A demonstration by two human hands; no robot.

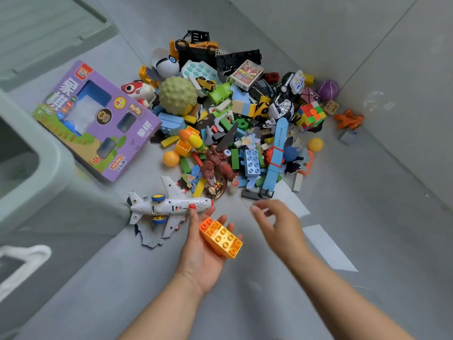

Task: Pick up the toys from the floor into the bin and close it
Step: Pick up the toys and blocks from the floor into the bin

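A big heap of toys lies on the grey floor in a corner. My left hand is palm up near the heap's front edge, and a yellow and orange building brick lies on its straight fingers. My right hand hovers just right of it, fingers loosely curled, holding nothing; it is blurred. A white toy plane lies upside down beside my left fingertips. The pale green bin stands at the left edge, its inside mostly out of view.
A purple toy box lies between the bin and the heap. A green lid leans at top left. Walls close in the heap at the back right. White paper sheets lie on the floor to the right of my right hand.
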